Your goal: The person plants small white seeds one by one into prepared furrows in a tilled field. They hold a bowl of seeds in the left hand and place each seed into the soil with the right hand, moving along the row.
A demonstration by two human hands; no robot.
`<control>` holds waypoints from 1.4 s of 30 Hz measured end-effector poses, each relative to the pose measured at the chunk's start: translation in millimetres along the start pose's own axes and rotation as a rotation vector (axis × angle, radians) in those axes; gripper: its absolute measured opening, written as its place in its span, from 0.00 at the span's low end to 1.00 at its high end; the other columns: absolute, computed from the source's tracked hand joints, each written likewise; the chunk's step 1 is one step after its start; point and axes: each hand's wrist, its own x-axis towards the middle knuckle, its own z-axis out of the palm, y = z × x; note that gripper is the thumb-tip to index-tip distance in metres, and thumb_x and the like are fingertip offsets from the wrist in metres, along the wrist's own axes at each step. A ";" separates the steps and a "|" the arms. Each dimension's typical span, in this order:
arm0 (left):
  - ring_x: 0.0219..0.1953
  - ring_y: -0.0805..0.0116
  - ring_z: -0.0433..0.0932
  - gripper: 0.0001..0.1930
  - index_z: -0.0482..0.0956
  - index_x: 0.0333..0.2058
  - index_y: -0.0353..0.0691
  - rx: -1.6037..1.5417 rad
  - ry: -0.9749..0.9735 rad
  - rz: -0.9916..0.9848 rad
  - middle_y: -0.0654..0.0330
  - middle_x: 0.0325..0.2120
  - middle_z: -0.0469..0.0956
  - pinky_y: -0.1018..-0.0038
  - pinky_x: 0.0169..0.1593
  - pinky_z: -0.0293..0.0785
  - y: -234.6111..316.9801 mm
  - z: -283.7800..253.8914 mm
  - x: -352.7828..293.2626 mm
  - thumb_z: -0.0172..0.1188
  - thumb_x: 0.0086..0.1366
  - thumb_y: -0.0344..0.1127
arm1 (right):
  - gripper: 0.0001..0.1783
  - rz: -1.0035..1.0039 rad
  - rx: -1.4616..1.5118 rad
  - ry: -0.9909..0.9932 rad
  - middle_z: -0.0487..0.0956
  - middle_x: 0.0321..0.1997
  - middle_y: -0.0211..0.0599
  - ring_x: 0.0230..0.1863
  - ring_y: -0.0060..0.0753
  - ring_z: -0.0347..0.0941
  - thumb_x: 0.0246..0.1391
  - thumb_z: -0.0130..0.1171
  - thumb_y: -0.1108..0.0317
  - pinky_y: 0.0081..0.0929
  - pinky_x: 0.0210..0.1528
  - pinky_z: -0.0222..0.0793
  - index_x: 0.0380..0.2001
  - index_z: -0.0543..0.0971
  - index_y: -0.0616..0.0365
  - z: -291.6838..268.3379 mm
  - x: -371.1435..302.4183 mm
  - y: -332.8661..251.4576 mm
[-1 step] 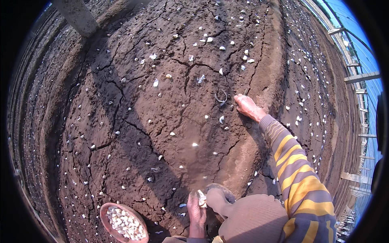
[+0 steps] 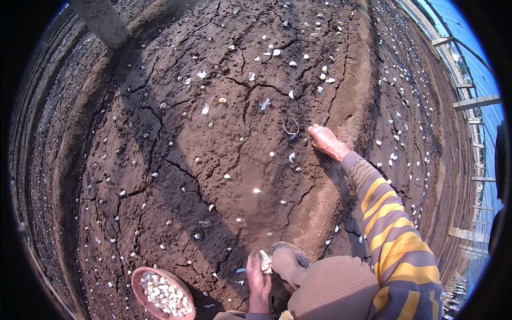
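Note:
My left hand (image 2: 258, 281), low in the view beside my knee, is closed around several whitish garlic cloves (image 2: 266, 262). My right arm reaches out over the cracked brown soil (image 2: 224, 144). At its end, my right hand (image 2: 327, 143) is closed, with its fingertips at the soil surface. A small dark piece (image 2: 324, 121) shows just beyond those fingers; whether it is held, and what is inside the grip, I cannot make out. Left of the right hand lies a thin curved strip (image 2: 291, 128). A garlic clove (image 2: 292, 157) lies below that strip.
A reddish bowl (image 2: 136, 289) heaped with garlic cloves stands at the lower left. Cloves dot the bed in all directions. Furrows run along both sides. A concrete post (image 2: 104, 24) rises at the upper left; posts and blue sheeting (image 2: 493, 138) line the right. My shoe (image 2: 298, 253) rests on the soil.

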 end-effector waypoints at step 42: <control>0.30 0.73 0.77 0.10 0.71 0.49 0.38 0.018 0.151 -0.004 0.62 0.35 0.77 0.76 0.30 0.77 -1.3 -7.7 -5.0 0.53 0.71 0.32 | 0.10 0.110 -0.005 -0.168 0.80 0.38 0.59 0.44 0.58 0.79 0.46 0.52 0.79 0.45 0.44 0.75 0.31 0.81 0.66 -0.1 121.7 -77.1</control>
